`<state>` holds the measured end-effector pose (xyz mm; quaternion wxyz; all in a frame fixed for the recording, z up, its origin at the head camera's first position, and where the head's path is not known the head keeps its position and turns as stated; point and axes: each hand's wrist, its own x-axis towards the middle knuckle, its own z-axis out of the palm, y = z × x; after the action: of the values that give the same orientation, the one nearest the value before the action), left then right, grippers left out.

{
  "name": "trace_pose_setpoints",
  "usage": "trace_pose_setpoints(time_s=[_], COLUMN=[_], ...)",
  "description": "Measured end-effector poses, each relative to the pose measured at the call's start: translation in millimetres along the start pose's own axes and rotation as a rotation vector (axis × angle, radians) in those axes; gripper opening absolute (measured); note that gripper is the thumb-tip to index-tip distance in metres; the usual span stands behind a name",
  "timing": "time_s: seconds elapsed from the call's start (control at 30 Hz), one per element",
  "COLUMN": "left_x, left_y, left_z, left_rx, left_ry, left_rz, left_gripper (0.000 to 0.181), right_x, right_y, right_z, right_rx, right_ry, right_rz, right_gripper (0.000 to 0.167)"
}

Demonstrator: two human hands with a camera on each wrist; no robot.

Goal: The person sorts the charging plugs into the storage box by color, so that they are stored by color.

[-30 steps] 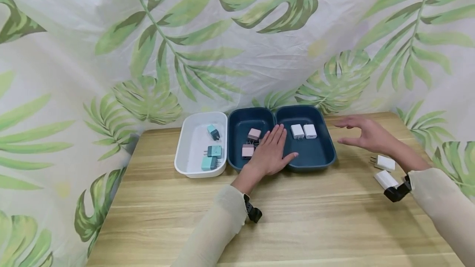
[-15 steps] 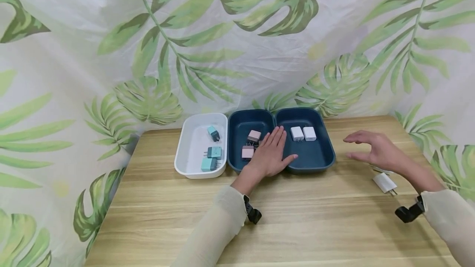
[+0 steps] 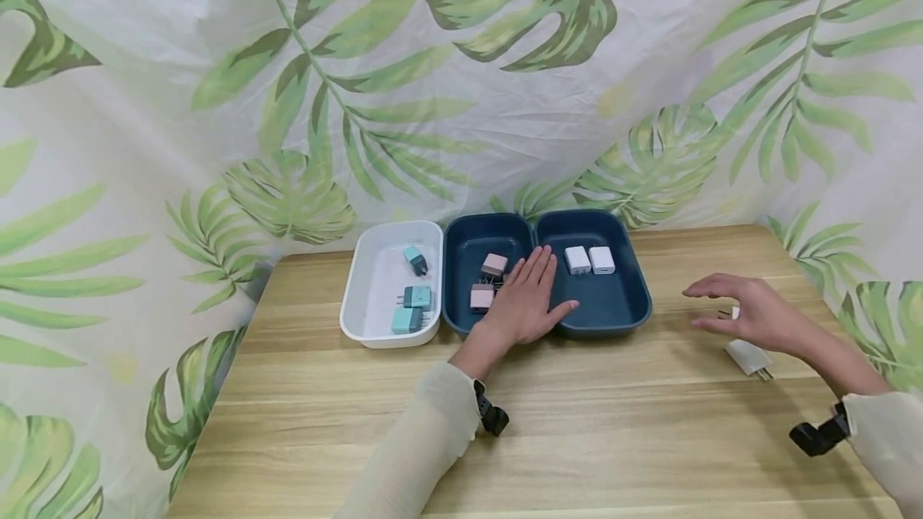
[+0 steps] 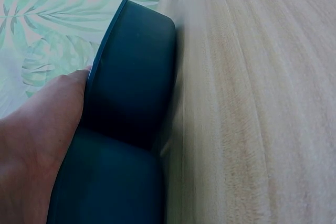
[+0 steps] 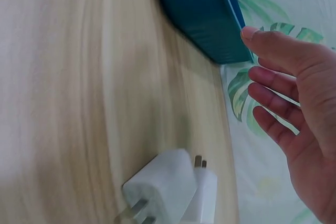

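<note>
My left hand (image 3: pixel 521 300) rests flat with straight fingers across the adjoining rims of two dark blue trays. The middle tray (image 3: pixel 476 232) holds pink charger plugs (image 3: pixel 493 265), partly hidden by that hand. Two white charger plugs (image 3: pixel 590 259) lie side by side in the right tray (image 3: pixel 613 303). Over the table to the right, my right hand (image 3: pixel 757 311) hovers with thumb and fingers apart, holding nothing. Just below it a white charger plug (image 3: pixel 748 357) lies on the wood, and another is mostly hidden behind the hand. Both loose plugs (image 5: pixel 164 184) show in the right wrist view.
At the left of the row stands a white tray (image 3: pixel 368 295) with teal charger plugs (image 3: pixel 417 297) in it. The wooden table (image 3: pixel 591 431) ends at a leaf-print cloth (image 3: pixel 505 118) hanging behind the trays.
My right hand has moved right and toward me, away from the right tray, to above the loose white plugs. One loose plug has turned on the table. The left hand stays put.
</note>
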<state>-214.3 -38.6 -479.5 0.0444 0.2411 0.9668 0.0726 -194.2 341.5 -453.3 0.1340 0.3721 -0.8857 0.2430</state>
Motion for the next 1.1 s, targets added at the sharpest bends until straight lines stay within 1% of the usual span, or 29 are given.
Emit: trace_pose_setpoints(time_s=[0.2, 0.47, 0.57, 0.7, 0.77, 0.93, 1.1], left_x=[-0.3, -0.1, -0.2, -0.2, 0.4, 1.1, 0.8], left_y=[0.2, 0.8, 0.4, -0.4, -0.9, -1.9, -1.3], left_z=[0.2, 0.0, -0.7, -0.2, 0.5, 0.9, 0.7], left_rx=[-0.001, 0.003, 0.001, 0.001, 0.004, -0.003, -0.012], left_ry=[0.004, 0.006, 0.008, 0.005, 0.006, 0.008, 0.011], left_rz=[0.007, 0.007, 0.004, 0.005, 0.008, 0.012, 0.012], left_gripper=[0.09, 0.09, 0.09, 0.091, 0.091, 0.092, 0.091], right_x=[-17.1, -38.0, -43.6, -51.6, -55.5, -64.5, -72.2], right_y=[4, 10, 12, 13, 14, 17, 18], right_z=[-2, -7, -11, -16, -18, -20, -20], right_rx=[-0.003, 0.045, 0.049, 0.058, 0.06, 0.068, 0.009], right_ry=[-0.015, -0.031, -0.062, -0.109, -0.115, -0.107, -0.115], right_rz=[0.026, 0.058, 0.105, 0.2, 0.223, 0.224, 0.236], right_gripper=[0.051, 0.05, 0.049, 0.048, 0.048, 0.051, 0.053])
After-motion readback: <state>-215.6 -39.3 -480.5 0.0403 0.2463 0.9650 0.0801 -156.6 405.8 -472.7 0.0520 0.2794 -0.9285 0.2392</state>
